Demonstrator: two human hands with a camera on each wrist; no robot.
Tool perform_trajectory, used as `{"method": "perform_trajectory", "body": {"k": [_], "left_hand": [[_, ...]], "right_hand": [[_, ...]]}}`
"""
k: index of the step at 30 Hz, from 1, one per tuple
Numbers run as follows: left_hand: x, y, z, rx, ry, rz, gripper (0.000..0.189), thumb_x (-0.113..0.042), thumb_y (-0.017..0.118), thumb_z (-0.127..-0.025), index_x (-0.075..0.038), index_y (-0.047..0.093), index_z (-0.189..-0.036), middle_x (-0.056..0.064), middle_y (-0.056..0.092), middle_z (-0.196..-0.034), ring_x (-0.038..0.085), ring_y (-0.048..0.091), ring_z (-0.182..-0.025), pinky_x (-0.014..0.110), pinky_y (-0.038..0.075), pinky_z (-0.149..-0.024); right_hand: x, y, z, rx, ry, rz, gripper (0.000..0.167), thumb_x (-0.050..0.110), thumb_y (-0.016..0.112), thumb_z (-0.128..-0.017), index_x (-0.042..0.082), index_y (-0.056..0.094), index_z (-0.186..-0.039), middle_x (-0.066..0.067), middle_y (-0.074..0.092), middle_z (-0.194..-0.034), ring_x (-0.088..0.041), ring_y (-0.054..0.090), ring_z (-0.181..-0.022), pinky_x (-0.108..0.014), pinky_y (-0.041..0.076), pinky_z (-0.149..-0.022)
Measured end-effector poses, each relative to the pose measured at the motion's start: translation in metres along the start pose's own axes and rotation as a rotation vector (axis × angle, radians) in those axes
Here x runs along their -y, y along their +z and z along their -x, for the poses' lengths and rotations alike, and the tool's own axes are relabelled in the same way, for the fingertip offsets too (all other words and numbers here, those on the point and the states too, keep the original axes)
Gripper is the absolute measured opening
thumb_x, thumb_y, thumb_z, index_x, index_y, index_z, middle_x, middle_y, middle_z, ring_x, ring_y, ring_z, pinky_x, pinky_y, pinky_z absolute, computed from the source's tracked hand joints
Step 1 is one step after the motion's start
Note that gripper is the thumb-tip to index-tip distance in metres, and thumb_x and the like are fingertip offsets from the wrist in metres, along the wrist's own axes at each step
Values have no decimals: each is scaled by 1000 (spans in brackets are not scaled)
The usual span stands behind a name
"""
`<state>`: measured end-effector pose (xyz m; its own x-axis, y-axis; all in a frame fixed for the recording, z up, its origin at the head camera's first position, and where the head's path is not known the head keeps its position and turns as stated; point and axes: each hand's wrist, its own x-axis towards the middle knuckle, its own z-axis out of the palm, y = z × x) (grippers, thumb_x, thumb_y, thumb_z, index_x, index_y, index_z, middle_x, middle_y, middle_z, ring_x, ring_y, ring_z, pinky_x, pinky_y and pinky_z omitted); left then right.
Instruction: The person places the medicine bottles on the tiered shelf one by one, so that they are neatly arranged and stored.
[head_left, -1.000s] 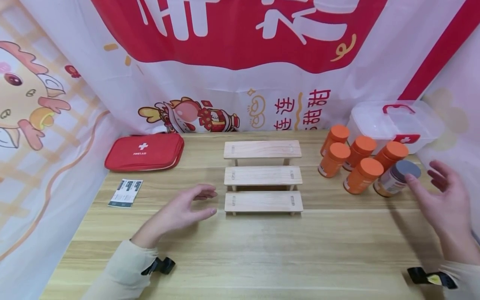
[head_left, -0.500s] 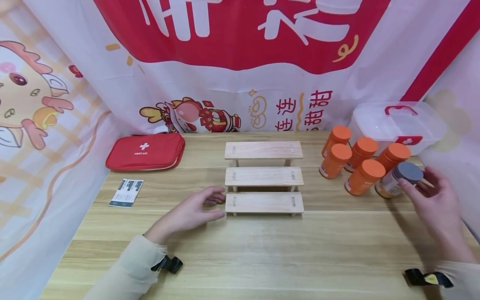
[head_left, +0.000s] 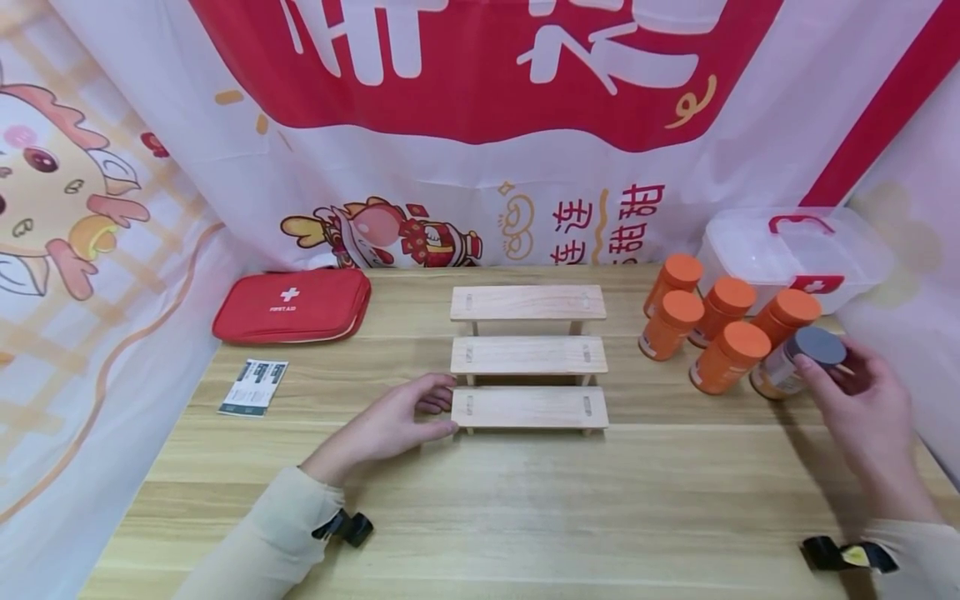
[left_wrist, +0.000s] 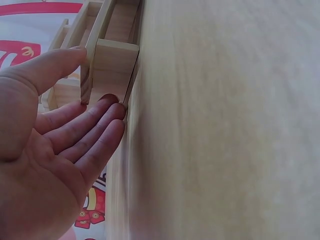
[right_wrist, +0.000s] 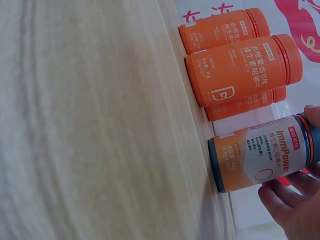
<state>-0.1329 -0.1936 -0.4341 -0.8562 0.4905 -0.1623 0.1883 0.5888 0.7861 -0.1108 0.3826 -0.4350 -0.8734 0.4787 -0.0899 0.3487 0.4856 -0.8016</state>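
Observation:
My right hand (head_left: 862, 408) holds a grey-capped supplement bottle (head_left: 782, 371), thumb at the cap and fingers round its far side. In the right wrist view this bottle (right_wrist: 265, 152) has a white and orange label and stands upright on the table. My left hand (head_left: 397, 421) is at the left end of the front step of a three-step wooden rack (head_left: 528, 408). The left wrist view shows that hand's thumb and index tip at the end of the plank (left_wrist: 92, 55), the other fingers extended beside the step. Whether they press on it I cannot tell.
Several orange bottles (head_left: 723, 358) stand just left of the grey-capped one. Behind them is a clear plastic box (head_left: 765, 242) with a red handle. A red first-aid pouch (head_left: 292, 304) and a printed card (head_left: 253, 387) lie at the left. A printed cloth (head_left: 450, 158) hangs behind the table.
My left hand has moved right, up to the end of the front step. My right hand has moved left and its fingers have come round the grey-capped bottle, which has stayed in place.

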Motion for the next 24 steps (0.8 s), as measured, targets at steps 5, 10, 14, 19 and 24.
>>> {"method": "perform_trajectory", "body": {"k": [5,10,14,19,24], "left_hand": [[-1,1,0,0,-2,-1,62,-24,81,-98,-3,55,-150,9,73,-134,27,70,-125,50,57,-113],[-1,0,0,-1,-8,-3,62,-24,81,-98,-4,56,-150,8,73,-133,28,70,-126,50,56,-114],[-2,0,0,-3,-9,1,61,-23,82,-98,-3,56,-150,9,73,-134,28,69,-126,50,56,-114],[-2,1,0,-11,-4,1,63,-22,82,-97,-2,56,-151,11,73,-135,30,70,-127,50,56,-114],[-2,1,0,-19,-19,-9,64,-24,83,-97,-4,57,-151,11,72,-138,31,69,-129,51,55,-115]], "right_hand": [[0,1,-1,4,6,11,81,55,61,-105,33,22,-173,-10,29,-179,-31,38,-160,-1,44,-103],[-2,1,-4,-4,-10,6,82,50,65,-104,26,26,-173,-14,34,-176,-17,48,-150,2,45,-95],[-4,1,-6,-2,-22,7,82,49,66,-104,23,27,-172,-16,35,-176,-10,50,-144,3,46,-91],[-4,1,-5,-1,-15,7,83,49,66,-104,23,25,-173,-18,34,-176,-11,50,-145,3,46,-91],[-2,1,-3,-9,-5,18,84,50,64,-105,22,24,-173,-19,33,-176,-16,48,-149,3,45,-94]]}}
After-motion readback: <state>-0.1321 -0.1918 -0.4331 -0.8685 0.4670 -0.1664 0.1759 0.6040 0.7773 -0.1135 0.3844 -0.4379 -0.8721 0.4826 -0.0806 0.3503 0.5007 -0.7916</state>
